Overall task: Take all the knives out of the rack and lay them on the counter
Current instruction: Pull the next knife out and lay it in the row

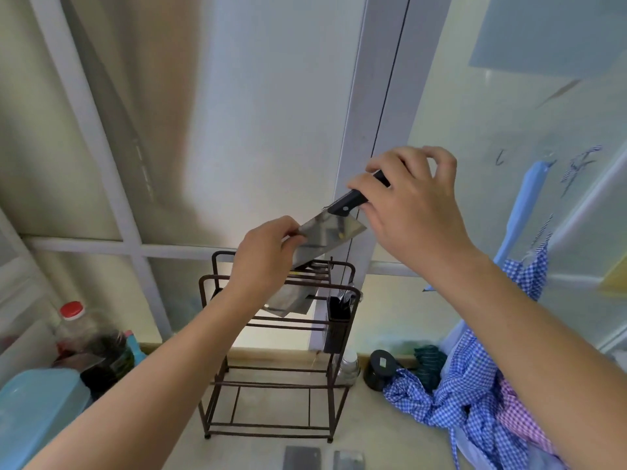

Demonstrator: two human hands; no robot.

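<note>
A broad cleaver [327,237] with a black handle hangs in the air above the dark wire rack [278,378]. My right hand [410,205] is closed on its handle. My left hand [268,256] pinches the far edge of the blade. A second steel blade [288,301] shows below my left hand, still in the rack's top. Two flat steel blades [302,457] [349,460] lie on the counter [369,432] in front of the rack, cut off by the bottom edge.
A black utensil holder [337,325] hangs on the rack's right side. Left stand a red-capped bottle [73,322], a dark jar [108,359] and a blue tub [37,408]. Right lie checked blue cloths [464,391], a black cup [380,369] and a small jar [349,366]. Frosted window behind.
</note>
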